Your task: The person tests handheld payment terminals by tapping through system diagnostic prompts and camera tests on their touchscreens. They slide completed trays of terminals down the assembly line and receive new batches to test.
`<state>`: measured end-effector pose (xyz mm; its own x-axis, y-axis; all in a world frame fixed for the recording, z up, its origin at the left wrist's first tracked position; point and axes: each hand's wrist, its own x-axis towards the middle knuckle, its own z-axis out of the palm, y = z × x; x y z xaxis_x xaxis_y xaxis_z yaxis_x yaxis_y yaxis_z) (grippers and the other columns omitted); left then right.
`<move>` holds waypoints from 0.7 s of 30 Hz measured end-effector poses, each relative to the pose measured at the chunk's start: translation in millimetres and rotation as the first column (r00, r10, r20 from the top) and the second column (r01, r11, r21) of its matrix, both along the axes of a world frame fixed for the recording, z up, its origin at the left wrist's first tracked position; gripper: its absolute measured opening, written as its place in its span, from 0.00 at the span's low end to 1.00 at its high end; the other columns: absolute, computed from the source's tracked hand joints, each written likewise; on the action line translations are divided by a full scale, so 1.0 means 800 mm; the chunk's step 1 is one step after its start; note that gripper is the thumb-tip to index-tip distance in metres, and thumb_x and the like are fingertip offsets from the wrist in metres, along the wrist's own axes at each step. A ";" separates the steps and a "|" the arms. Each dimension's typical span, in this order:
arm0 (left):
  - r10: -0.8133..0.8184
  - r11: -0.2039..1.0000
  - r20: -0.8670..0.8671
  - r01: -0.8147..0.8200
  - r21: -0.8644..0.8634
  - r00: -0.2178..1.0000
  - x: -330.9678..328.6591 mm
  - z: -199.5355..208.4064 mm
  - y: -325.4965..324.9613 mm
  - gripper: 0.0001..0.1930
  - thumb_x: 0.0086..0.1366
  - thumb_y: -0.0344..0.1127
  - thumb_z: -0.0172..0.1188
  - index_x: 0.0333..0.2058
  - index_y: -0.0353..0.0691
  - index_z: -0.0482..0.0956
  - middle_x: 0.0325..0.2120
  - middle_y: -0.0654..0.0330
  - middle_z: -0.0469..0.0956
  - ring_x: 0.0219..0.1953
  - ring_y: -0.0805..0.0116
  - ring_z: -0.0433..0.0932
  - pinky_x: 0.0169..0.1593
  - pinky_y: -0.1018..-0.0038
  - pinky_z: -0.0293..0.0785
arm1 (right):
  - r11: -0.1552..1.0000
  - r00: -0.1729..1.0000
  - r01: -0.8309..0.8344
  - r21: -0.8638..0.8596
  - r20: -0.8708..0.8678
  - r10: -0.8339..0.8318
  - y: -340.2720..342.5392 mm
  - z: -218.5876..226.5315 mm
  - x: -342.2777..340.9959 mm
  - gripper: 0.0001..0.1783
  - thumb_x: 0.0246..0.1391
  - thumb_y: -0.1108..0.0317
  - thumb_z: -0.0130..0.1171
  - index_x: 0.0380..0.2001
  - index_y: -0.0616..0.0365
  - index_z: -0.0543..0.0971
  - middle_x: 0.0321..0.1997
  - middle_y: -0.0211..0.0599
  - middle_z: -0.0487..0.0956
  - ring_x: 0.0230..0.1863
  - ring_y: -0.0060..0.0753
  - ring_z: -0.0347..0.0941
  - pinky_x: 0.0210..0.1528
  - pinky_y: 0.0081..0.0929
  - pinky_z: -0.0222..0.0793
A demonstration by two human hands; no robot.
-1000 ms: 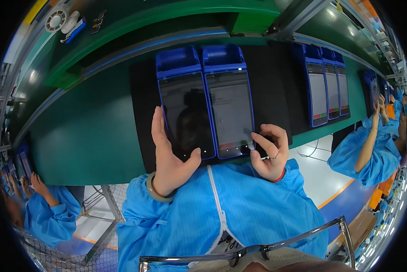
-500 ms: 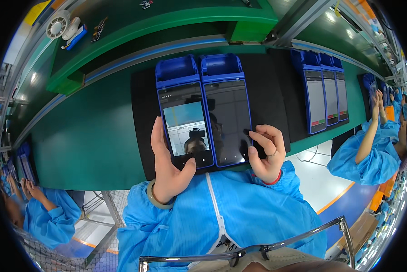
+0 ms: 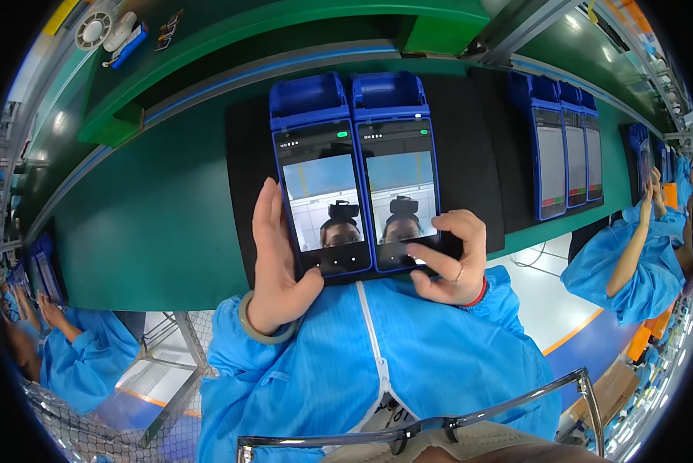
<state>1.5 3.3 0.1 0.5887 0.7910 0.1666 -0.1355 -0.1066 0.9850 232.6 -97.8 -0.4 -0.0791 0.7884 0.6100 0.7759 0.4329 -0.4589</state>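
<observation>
Left hand point(image 3: 278, 270), digits spread, beside blue-framed, black-faced rectangular terminal point(image 3: 319, 197), frame centre; right hand point(image 3: 456, 266), digits apart, hides lower-right corner of matching blue-framed terminal point(image 3: 400, 177); contact unclear.

Probably a factory, green bench point(image 3: 153, 231), blue-smocked co-workers point(image 3: 624, 270)

- Green workbench point(image 3: 153, 216), extending toward 9 o'clock.
- Black mat point(image 3: 470, 154) near 12 o'clock, bearing two blue terminals point(image 3: 315, 189).
- Second black mat point(image 3: 518, 166), at 2 o'clock, bearing three more point(image 3: 576, 154).
</observation>
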 end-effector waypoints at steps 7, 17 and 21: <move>-0.110 0.990 -0.012 0.109 -0.095 0.994 -0.015 0.011 0.011 0.53 0.38 0.19 0.46 0.64 0.40 0.28 0.64 0.41 0.38 0.66 0.51 0.45 0.65 0.62 0.42 | 0.997 0.988 -0.042 -0.060 0.148 0.050 -0.007 -0.001 -0.009 0.18 0.35 0.53 0.64 0.35 0.39 0.83 0.48 0.39 0.72 0.46 0.41 0.67 0.57 0.49 0.53; -0.099 0.994 -0.069 0.095 -0.061 0.993 -0.017 0.000 0.007 0.53 0.45 0.17 0.52 0.64 0.41 0.27 0.64 0.41 0.35 0.67 0.49 0.43 0.65 0.60 0.45 | 0.998 0.998 -0.062 0.031 0.034 0.061 -0.007 -0.004 0.000 0.18 0.42 0.53 0.61 0.36 0.49 0.82 0.45 0.45 0.71 0.43 0.42 0.66 0.44 0.43 0.64; -0.092 0.995 -0.088 0.088 -0.052 0.992 -0.016 0.004 0.006 0.53 0.43 0.18 0.51 0.64 0.41 0.28 0.64 0.40 0.36 0.67 0.49 0.44 0.65 0.60 0.45 | 1.000 1.000 -0.002 -0.006 -0.019 0.002 -0.011 -0.006 -0.002 0.17 0.40 0.59 0.62 0.36 0.52 0.81 0.44 0.45 0.71 0.39 0.43 0.66 0.40 0.39 0.65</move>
